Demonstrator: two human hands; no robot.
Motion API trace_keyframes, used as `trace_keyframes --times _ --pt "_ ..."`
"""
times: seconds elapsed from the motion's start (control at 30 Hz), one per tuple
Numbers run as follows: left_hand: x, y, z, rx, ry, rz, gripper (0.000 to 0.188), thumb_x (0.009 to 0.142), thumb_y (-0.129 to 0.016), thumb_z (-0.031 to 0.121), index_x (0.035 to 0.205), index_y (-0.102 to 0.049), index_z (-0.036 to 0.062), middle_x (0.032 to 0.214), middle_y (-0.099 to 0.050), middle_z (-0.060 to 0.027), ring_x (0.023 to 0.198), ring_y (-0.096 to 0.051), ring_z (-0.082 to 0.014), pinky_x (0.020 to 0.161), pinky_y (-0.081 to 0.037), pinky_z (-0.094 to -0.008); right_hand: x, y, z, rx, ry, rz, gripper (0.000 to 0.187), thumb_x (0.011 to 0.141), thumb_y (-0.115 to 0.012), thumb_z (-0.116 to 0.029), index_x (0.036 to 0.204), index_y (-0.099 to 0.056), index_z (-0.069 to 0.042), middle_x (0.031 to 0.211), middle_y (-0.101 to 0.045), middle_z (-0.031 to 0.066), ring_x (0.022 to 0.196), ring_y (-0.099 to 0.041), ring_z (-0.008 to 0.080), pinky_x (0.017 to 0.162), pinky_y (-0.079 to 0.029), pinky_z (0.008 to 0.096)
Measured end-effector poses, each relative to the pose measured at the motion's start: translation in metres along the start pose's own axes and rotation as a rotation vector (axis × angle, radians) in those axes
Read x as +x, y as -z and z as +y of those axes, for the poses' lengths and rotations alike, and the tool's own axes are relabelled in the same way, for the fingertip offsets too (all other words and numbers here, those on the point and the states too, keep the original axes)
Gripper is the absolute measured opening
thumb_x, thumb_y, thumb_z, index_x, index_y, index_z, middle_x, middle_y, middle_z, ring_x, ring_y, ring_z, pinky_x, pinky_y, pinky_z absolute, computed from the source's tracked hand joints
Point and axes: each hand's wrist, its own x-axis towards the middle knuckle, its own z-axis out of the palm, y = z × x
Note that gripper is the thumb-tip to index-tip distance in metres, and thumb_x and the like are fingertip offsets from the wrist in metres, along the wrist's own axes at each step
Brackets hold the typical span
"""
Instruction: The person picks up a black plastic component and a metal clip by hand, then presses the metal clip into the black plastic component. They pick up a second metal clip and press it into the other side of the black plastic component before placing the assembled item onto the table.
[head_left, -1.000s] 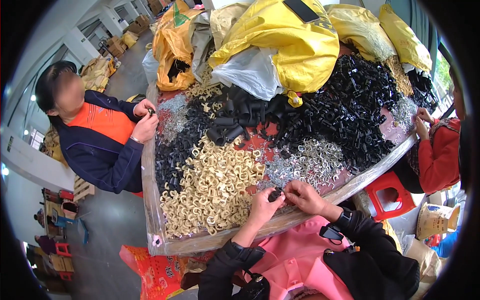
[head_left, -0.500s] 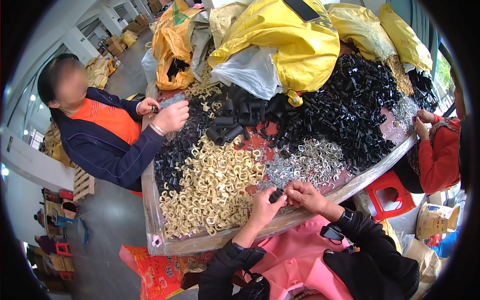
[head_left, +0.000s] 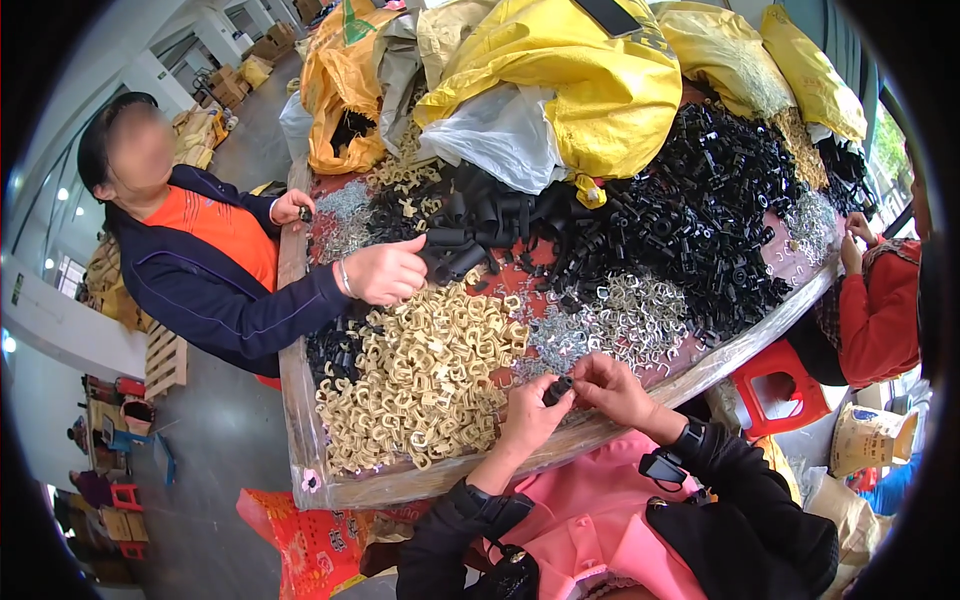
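Observation:
My left hand (head_left: 530, 414) is closed round a small black plastic fitting (head_left: 557, 390), held upright above the table's near edge. My right hand (head_left: 614, 390) meets it from the right, thumb and fingers pinched together beside the fitting. Whatever sits in that pinch is too small to make out. Just beyond my hands lie a pile of small silver screws (head_left: 560, 338) and a heap of U-shaped metal clips (head_left: 640, 320). To the left spreads a large heap of cream-coloured curved clips (head_left: 420, 380).
A large heap of black plastic parts (head_left: 690, 200) covers the far right. Yellow sacks (head_left: 570, 90) line the back. At the left a co-worker's hand (head_left: 385, 272) reaches over the table; another person's hands (head_left: 855, 240) work at the right. A wooden rim (head_left: 400, 490) edges the table.
The co-worker at the left has moved one hand toward the middle, over the black parts beside the cream clips. My hands stay at nearly the same spot, with the fitting turned slightly.

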Motion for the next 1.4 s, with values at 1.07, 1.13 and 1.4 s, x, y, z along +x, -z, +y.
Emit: trace_keyframes --times 1.07,1.13,1.4 --pt "-0.022 -0.012 0.026 -0.604 0.159 -0.044 0.008 0.077 -0.058 0.011 0.080 -0.054 0.0035 0.068 -0.054 -0.0018 0.057 -0.050 -0.0076 0.052 -0.041 -0.0194 -0.033 -0.007 -0.016 -0.098 0.211 -0.013 0.008 0.084 -0.048 -0.009 0.088 -0.047 -0.002 0.073 -0.054 0.0043 0.061 -0.052 0.0095 0.053 -0.042 0.0232" --pt "-0.023 -0.013 0.027 -0.665 0.231 -0.065 0.009 0.077 -0.057 0.012 0.081 -0.053 0.0042 0.069 -0.054 -0.0020 0.058 -0.051 -0.0089 0.051 -0.041 -0.0199 -0.037 -0.006 -0.023 -0.401 0.295 0.034 0.008 0.083 -0.050 -0.009 0.086 -0.048 -0.002 0.073 -0.055 0.0073 0.061 -0.055 0.0139 0.052 -0.043 0.0266" --pt "-0.023 -0.014 0.030 -0.837 0.409 -0.117 0.011 0.078 -0.058 0.014 0.083 -0.052 0.0055 0.071 -0.055 -0.0012 0.058 -0.052 -0.0079 0.049 -0.041 -0.0182 -0.035 0.000 -0.016 -0.664 0.522 0.049 0.015 0.080 -0.050 -0.003 0.094 -0.051 -0.002 0.074 -0.054 0.0100 0.062 -0.056 0.0215 0.056 -0.044 0.0281"
